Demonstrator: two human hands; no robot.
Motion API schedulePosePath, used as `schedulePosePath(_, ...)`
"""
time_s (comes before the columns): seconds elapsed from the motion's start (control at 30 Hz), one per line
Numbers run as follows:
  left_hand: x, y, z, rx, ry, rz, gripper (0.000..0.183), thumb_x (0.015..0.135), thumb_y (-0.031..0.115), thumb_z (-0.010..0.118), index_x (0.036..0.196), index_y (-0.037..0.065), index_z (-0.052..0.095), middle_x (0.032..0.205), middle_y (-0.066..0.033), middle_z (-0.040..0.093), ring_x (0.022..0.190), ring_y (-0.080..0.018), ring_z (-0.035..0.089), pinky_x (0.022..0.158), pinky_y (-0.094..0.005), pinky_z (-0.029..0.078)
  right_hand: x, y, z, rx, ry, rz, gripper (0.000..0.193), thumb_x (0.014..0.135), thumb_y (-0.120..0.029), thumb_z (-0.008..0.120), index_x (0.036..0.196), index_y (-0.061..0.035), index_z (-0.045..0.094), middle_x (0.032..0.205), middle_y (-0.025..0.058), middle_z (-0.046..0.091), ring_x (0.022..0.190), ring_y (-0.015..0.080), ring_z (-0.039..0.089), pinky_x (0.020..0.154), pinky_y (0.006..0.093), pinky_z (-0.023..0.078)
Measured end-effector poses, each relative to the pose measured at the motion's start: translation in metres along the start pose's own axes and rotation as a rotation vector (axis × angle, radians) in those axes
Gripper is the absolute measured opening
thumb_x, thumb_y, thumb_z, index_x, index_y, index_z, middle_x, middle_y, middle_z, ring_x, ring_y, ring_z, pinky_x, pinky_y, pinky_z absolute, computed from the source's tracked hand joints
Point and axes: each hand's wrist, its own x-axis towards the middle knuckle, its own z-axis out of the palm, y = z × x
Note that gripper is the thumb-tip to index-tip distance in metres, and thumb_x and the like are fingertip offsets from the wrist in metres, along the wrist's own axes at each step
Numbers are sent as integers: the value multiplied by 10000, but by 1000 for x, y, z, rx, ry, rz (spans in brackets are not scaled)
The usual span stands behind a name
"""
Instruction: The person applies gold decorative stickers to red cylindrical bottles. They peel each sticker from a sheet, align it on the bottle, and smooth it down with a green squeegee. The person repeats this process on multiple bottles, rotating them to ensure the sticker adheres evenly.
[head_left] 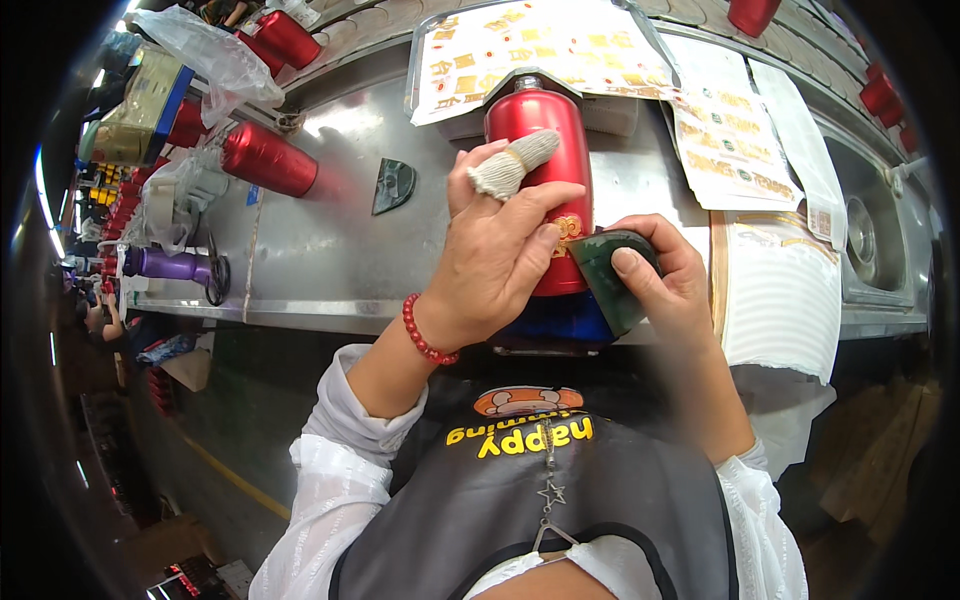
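Note:
A glossy red metal bottle (545, 130) lies on its side in front of me, its neck pointing away. My left hand (490, 235) is curled over the bottle's left side, with a white knitted finger cover (515, 165) on one finger. Its thumb and fingertips press beside a small gold decal (567, 228) on the bottle. In my right hand (672, 275) is a dark green, flat scraper (615, 275), pinched between thumb and fingers. The scraper's edge is against the bottle close to the decal. Something blue (555, 318) shows under the bottle's near end.
Another dark green scraper (394, 186) lies on the metal table (330, 245). Decal sheets (540, 50) lie in a tray beyond the bottle, with more sheets (735, 140) at right. A sink (870, 240) is far right. A red bottle (268, 158) and a purple bottle (170, 264) are at left.

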Motion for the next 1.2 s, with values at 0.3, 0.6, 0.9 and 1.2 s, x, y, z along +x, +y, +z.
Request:
schedulePosePath(0.3,-4,-4,6,-185,152,-72,176,891,104,616,1052,79,683,1311,-207,593,1259,-407,439,1130,-487,254,6,4,-13,25,52,26,230,975,-132,670,1162,-3,633,1015,22,683,926,73,610,847,234,502)
schedulePosePath(0.6,-21,-4,4,11,124,20,277,946,214,622,1174,79,702,1314,-157,620,1295,-370,433,1178,-508,204,8,8,-16,70,76,5,225,971,-134,669,1151,-2,640,1003,18,682,927,72,609,835,228,499)
schedulePosePath(0.9,0,-7,0,-96,118,7,216,886,65,595,1065,82,716,1252,-154,642,1255,-360,461,1136,-491,254,12,1,-23,-23,-70,19,245,963,-181,682,1137,-12,646,1055,39,676,976,101,621,900,252,495)
schedulePosePath(1.2,6,-9,1,-127,134,20,198,856,41,609,1012,93,720,1212,-156,658,1220,-368,473,1120,-478,271,14,0,-19,41,-54,39,216,952,-136,678,1122,-6,649,999,24,688,925,80,621,845,238,506)
